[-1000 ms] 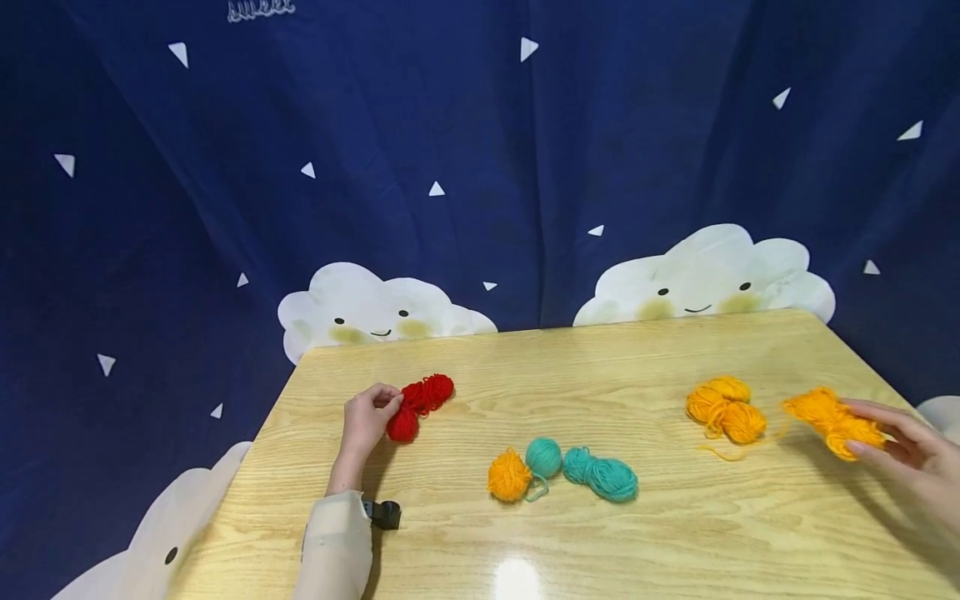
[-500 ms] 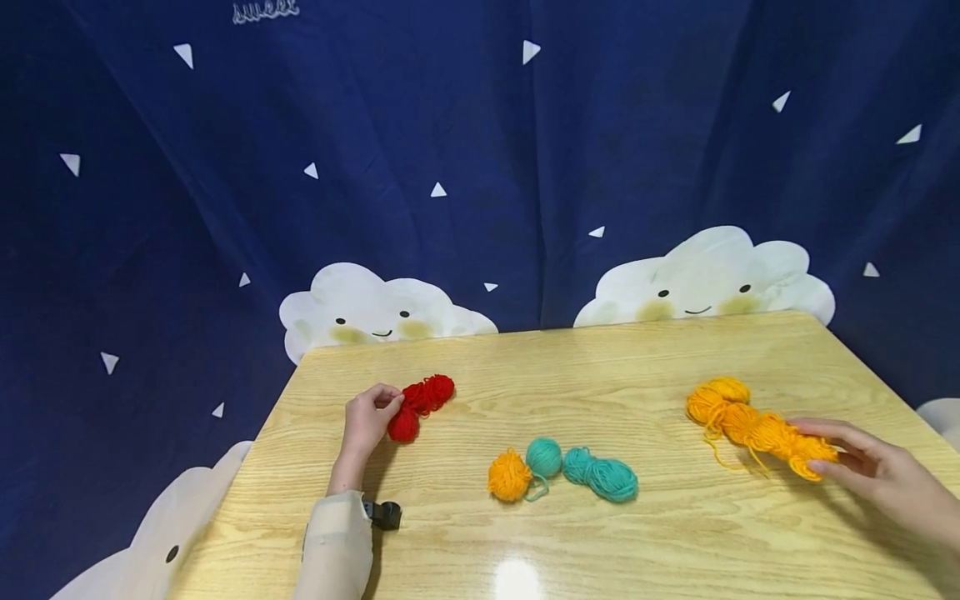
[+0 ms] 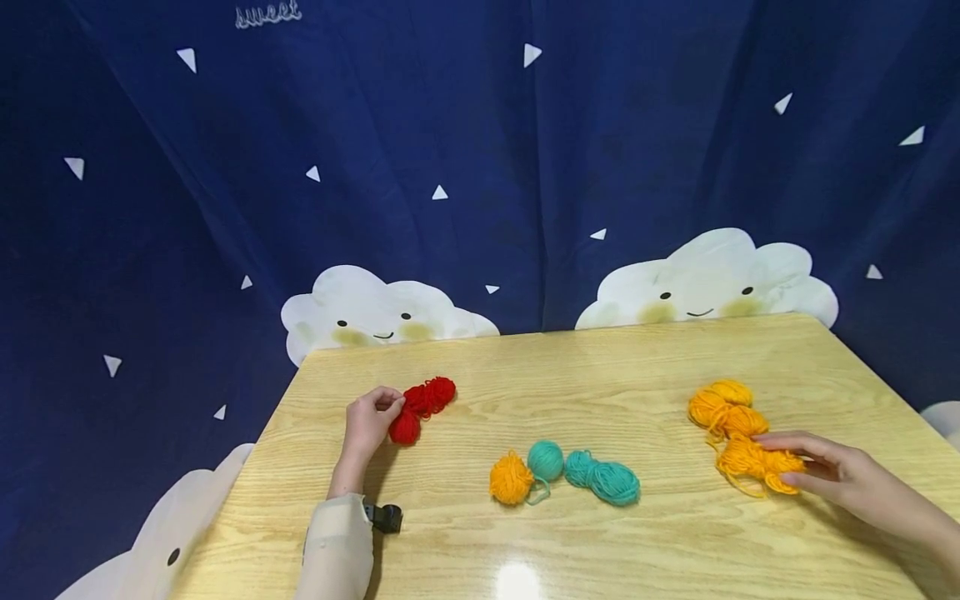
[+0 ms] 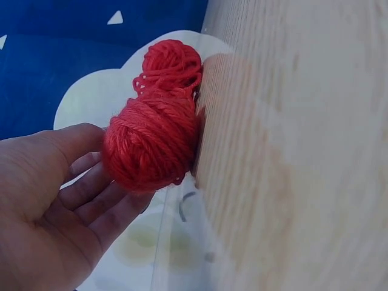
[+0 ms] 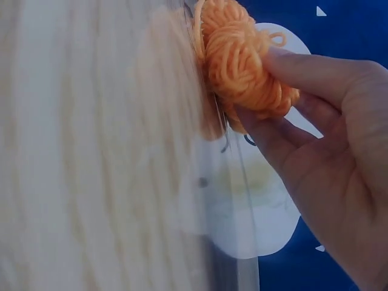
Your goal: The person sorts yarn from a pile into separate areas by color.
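Note:
At the table's left, my left hand [image 3: 371, 421] holds the near end of the red yarn [image 3: 428, 397], which lies on the wood. In the left wrist view the thumb is against the red yarn ball [image 4: 151, 142] and the fingers curve behind it. On the right, my right hand [image 3: 832, 468] grips an orange yarn skein [image 3: 753, 462] by its right end. That skein sits against another orange yarn bundle [image 3: 723, 407]. The right wrist view has thumb and fingers on both sides of the held orange skein [image 5: 242, 63].
Mid-table lie a small orange yarn ball [image 3: 511, 478], a teal yarn ball [image 3: 545, 460] and a teal skein [image 3: 602, 477]. The wooden table [image 3: 570, 383] ends at a dark blue curtain [image 3: 420, 108] with clouds. A black strap mount [image 3: 385, 517] sits on the left wrist.
My right hand has moved left with the orange skein, from the table's right side to the other orange bundle, and lowered it to the table. The left hand stays on the red yarn.

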`<state>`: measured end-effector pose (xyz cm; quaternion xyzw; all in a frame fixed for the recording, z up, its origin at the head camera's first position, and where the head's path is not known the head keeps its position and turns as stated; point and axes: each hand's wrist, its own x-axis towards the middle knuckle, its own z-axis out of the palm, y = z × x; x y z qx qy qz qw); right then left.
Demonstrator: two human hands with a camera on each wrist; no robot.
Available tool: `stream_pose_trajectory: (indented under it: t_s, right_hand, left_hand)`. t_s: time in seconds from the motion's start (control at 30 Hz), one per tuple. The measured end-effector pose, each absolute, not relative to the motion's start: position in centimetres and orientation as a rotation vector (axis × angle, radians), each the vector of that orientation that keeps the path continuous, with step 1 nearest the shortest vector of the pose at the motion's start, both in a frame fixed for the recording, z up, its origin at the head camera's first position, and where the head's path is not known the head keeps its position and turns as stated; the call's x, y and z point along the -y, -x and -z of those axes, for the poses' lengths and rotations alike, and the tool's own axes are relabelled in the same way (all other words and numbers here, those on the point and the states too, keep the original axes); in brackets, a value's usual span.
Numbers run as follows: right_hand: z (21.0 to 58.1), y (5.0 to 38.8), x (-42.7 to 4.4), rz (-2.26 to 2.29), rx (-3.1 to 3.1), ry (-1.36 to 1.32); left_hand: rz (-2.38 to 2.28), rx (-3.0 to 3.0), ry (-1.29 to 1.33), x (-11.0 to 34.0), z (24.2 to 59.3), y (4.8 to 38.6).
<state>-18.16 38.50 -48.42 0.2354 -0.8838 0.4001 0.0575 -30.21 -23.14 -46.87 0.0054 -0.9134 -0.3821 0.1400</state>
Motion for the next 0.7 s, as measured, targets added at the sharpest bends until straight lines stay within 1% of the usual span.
stream_pose_trajectory:
  t_s: [0.1,0.53,0.7]
  right_hand:
    - [48.48,18.42,-38.52,-1.215,2.663,-0.735]
    - [49.11,18.78,-38.75,-1.143,2.677,-0.650]
    - [49.16,18.76,-38.80,-1.150,2.665,-0.646]
  left_hand:
    - [1.105,2.641,-0.011,23.13,46.87,30.20]
    - [1.088,2.633,-0.014,22.96,46.81,30.05]
    - [1.144,2.536,-0.021,22.70,46.59,30.02]
